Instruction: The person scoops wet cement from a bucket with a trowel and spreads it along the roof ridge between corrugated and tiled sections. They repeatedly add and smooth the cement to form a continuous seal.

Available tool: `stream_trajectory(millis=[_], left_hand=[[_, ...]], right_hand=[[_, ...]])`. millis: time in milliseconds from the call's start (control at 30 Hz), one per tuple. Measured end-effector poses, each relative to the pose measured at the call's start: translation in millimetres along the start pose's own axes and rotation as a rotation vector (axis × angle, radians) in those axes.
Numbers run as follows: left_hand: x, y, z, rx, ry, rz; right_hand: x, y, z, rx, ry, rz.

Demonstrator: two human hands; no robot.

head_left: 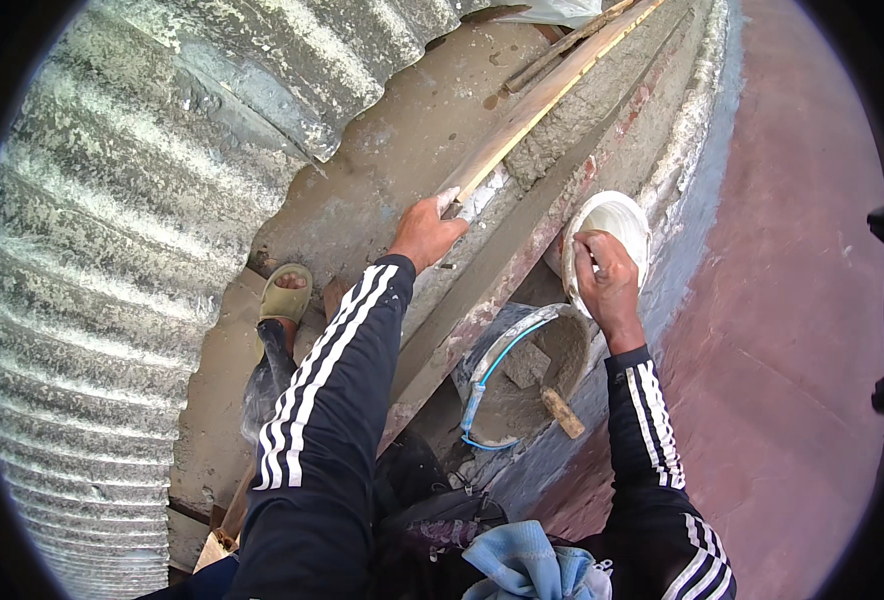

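My left hand (427, 235) is closed round the near end of a long wooden plank (537, 105), which slants away to the upper right along a strip of wet grey mortar (580, 120). Over a round white plastic tub (634, 222), my right hand (607, 278) is curled closed; what its fingers hold is hidden. Just below the tub stands a bucket (587, 345) with a blue handle, containing grey mortar. A trowel lies in it, its wooden handle (562, 412) sticking out over the rim.
Corrugated roofing sheet (112, 250) fills the left side. A foot in an olive slipper (286, 292) stands on the muddy floor (362, 190). A mortar-smeared board edge (507, 270) runs beside the buckets. To the right spreads a reddish surface (772, 300). Light blue cloth (522, 560) hangs at the bottom.
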State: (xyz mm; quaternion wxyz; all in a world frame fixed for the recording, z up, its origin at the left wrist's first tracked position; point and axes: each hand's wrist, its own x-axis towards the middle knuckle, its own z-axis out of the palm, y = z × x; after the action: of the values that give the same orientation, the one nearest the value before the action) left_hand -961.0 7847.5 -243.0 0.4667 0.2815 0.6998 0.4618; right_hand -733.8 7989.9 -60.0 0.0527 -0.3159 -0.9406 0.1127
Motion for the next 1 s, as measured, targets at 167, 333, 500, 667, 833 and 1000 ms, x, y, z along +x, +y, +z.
stream_trajectory(millis=[167,333,500,667,833,1000], left_hand=[[13,-25,-3,-0.081,-0.108,0.071],[21,-41,1,-0.545,-0.078,0.062],[29,-42,-19,-0.85,-0.11,-0.196],[52,-52,-19,-0.735,-0.014,-0.256],[65,-50,7,-0.294,-0.106,-0.324],[71,-42,15,-0.1,-0.174,-0.185]], right_hand=[[47,-20,86,0.044,-0.322,-0.431],[50,-14,129,0.075,-0.336,-0.383],[45,-8,129,0.059,-0.383,-0.349],[46,-8,134,0.079,-0.25,-0.397],[44,-8,132,0.097,-0.271,-0.369],[46,-9,126,0.118,-0.265,-0.371]])
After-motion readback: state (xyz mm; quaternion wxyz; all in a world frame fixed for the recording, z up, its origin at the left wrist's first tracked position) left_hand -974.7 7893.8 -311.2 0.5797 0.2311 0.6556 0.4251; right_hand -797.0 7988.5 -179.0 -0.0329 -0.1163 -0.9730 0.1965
